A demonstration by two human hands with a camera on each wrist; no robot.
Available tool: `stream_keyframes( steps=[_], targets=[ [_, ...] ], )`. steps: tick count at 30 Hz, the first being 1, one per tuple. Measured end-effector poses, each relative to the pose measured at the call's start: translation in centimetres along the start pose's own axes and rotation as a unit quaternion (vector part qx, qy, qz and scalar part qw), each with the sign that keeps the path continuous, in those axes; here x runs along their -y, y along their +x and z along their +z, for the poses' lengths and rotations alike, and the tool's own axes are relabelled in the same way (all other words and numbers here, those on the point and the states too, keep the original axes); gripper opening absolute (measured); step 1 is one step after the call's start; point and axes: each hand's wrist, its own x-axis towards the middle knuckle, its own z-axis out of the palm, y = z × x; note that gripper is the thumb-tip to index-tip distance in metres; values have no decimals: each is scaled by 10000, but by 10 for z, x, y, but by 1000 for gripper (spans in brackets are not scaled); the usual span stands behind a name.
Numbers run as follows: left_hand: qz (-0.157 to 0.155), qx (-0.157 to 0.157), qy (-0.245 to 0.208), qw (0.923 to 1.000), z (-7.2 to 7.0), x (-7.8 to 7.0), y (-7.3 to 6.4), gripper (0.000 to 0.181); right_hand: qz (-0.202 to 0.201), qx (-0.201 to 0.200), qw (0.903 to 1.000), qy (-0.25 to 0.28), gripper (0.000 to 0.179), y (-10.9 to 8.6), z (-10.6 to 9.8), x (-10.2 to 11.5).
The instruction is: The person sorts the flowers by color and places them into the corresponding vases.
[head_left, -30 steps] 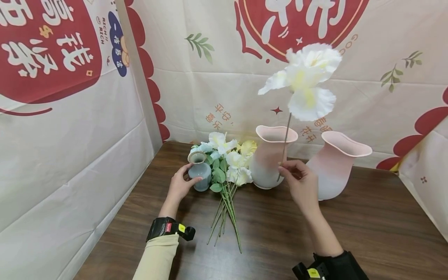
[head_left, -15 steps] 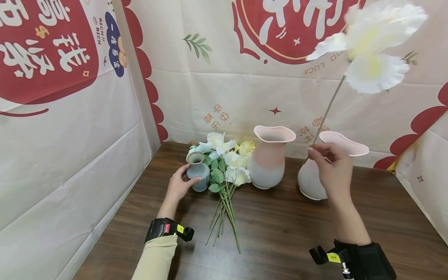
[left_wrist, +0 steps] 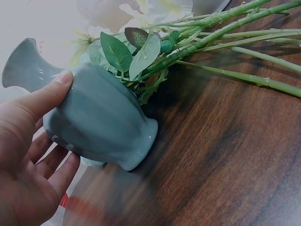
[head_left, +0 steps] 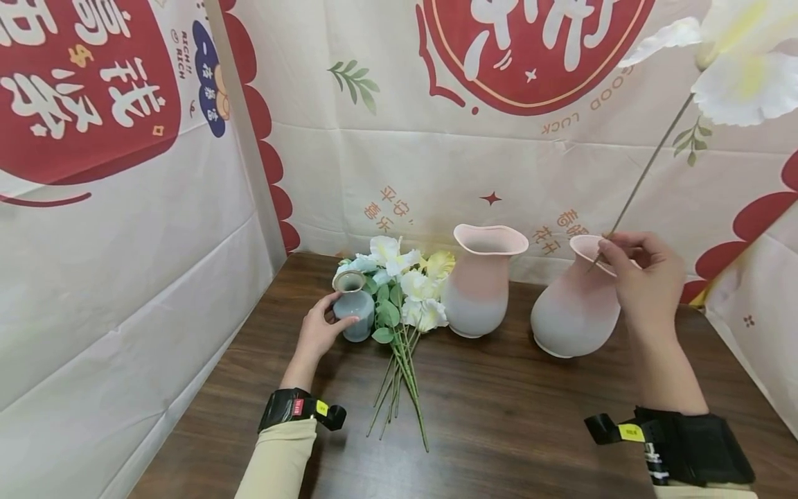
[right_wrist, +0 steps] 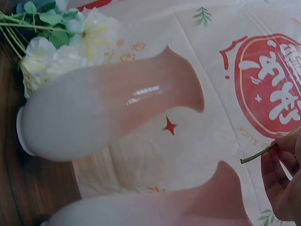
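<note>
My left hand (head_left: 319,334) holds a small blue-grey vase (head_left: 354,315) by its body, thumb on one side and fingers on the other; the left wrist view shows its glazed side (left_wrist: 101,113) close up. With thumb and fingertips, my right hand (head_left: 651,284) pinches the stem of a white artificial iris (head_left: 748,76), whose bloom leans to the upper right, partly cut off by the frame. The stem's lower end (right_wrist: 243,161) is just off the rim of the right pink-and-white vase (head_left: 573,312). A matching vase (head_left: 480,291) stands to its left.
Beside the small vase lies a bunch of artificial flowers (head_left: 424,287), white, yellow and pale blue, their green stems (head_left: 405,374) pointing toward the front of the wooden table (head_left: 492,416). Printed cloth (head_left: 399,166) hangs behind and to the left.
My right hand has carried the iris to the right, from in front of the middle vase to the right vase's mouth, its bloom leaning further right. My left hand stays at the small vase.
</note>
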Motion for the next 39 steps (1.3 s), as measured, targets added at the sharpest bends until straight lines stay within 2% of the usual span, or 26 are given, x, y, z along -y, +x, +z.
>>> stream_keyframes(
  steps=[3, 6, 13, 19, 28, 39],
  targets=[
    [44, 12, 8, 10000, 0, 1, -1, 69, -60, -90, 9991, -418, 12, 7, -5, 0],
    [49, 11, -16, 10000, -1, 1, -1, 69, -70, -186, 9988, -456, 13, 13, -10, -1],
    [35, 65, -53, 10000, -2, 0, -1, 68, 372, -285, 9988, -132, 10, 22, -20, -5],
    [15, 64, -40, 10000, -2, 1, 0, 69, 498, -364, 9978, 229, 9, 25, -25, -13],
    [0, 40, -71, 10000, -2, 1, 1, 68, 561, -346, 9965, -507, 15, 31, -31, -20],
    [16, 49, -34, 10000, -2, 1, 2, 68, 512, -421, 9956, -663, 14, 36, -41, -28]
  ],
)
